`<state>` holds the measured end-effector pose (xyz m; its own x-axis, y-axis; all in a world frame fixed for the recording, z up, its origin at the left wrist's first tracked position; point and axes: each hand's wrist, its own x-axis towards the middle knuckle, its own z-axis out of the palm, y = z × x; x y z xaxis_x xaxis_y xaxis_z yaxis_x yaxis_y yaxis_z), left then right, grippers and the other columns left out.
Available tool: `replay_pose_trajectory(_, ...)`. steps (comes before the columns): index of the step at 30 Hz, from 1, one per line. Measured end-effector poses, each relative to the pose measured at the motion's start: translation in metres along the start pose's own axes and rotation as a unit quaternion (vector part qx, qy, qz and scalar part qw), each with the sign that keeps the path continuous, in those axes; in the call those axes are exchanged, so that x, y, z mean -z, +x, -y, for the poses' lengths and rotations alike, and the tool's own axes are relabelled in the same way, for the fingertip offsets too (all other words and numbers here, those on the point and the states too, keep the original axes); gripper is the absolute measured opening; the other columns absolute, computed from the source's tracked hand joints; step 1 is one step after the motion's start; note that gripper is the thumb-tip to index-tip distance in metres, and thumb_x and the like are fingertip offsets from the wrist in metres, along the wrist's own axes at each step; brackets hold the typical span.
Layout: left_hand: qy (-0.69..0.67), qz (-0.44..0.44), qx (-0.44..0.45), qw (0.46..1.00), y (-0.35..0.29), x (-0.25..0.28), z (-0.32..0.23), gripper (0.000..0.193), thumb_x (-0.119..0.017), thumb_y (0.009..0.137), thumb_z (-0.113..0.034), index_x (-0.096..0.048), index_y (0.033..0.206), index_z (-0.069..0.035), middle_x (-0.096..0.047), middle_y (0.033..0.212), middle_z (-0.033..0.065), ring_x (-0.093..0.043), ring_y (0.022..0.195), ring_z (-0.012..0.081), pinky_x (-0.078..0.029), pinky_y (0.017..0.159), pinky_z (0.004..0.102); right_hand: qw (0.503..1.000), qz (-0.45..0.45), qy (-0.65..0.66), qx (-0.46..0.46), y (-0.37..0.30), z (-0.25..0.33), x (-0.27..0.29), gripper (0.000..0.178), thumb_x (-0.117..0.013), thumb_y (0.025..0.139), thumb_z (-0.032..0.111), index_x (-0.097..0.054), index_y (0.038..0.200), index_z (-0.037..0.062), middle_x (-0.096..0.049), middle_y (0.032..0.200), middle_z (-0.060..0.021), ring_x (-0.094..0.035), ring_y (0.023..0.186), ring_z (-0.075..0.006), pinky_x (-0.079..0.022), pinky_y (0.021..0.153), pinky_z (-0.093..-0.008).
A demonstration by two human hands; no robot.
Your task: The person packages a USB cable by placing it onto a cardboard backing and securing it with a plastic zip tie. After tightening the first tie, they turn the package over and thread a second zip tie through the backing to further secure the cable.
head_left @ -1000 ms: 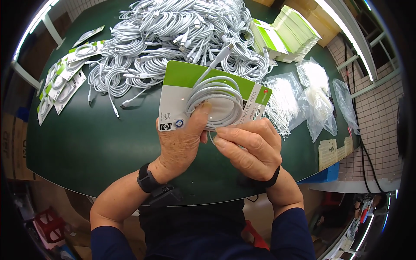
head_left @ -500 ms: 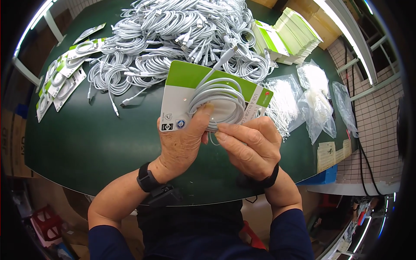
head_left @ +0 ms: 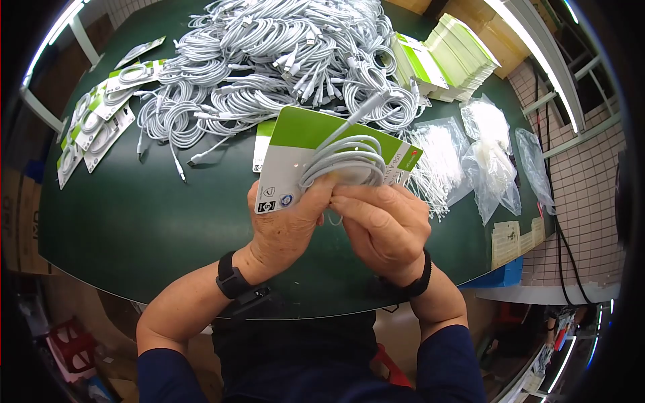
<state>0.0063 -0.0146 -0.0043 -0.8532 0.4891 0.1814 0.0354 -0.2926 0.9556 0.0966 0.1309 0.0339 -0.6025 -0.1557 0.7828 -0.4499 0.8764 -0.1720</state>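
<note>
My left hand point(head_left: 285, 225) is closed on a green-and-white packaging card point(head_left: 285, 161), with its thumb in front. Against the card's face lies a coiled pale grey USB cable point(head_left: 349, 151), one plug sticking up past the top edge. My right hand point(head_left: 386, 225) pinches at the coil's lower edge, beside the left thumb. A thin white tie point(head_left: 334, 219) loops out below the fingers; their tips hide its ends. Behind the card's left edge, part of another similar card point(head_left: 262, 144) shows.
A big heap of coiled cables point(head_left: 269, 54) covers the back of the green table point(head_left: 168, 228). Carded cables point(head_left: 101, 127) lie at the left. Blank-edged card stacks point(head_left: 463, 57) stand at back right, near loose white ties point(head_left: 437, 161) and clear plastic bags point(head_left: 494, 168).
The card and cable have dropped slightly, shifted right and tilted back. Another card has come into view behind. My right fingers remain pinched at the coil's lower edge.
</note>
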Motion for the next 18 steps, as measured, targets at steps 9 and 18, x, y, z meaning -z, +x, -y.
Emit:
replay_pose_trajectory(9,0.125,0.036,-0.09,0.987,0.0,0.003,0.004,0.02,-0.065,0.098,-0.004,-0.075,0.113,-0.013,-0.068,0.082,0.0,-0.062,0.057,0.0089,-0.05,0.05,0.0237,1.0,0.021,-0.02,0.009,-0.001,0.004,0.001,0.026,-0.08,0.076,-0.007,-0.074,0.099,0.0036,-0.077,0.101,-0.012,-0.071,0.066,-0.0197,-0.055,0.056,-0.0301)
replay_pose_trajectory(18,0.017,-0.01,0.009,1.0,-0.004,-0.007,-0.006,0.01,-0.068,0.099,-0.009,-0.074,0.105,-0.005,-0.068,0.074,0.001,-0.06,0.054,0.007,-0.048,0.048,0.0237,0.998,0.018,-0.034,-0.05,0.008,0.013,0.006,0.023,-0.082,0.075,-0.004,-0.077,0.096,0.0044,-0.074,0.097,-0.0096,-0.071,0.067,-0.02,-0.056,0.057,-0.0298)
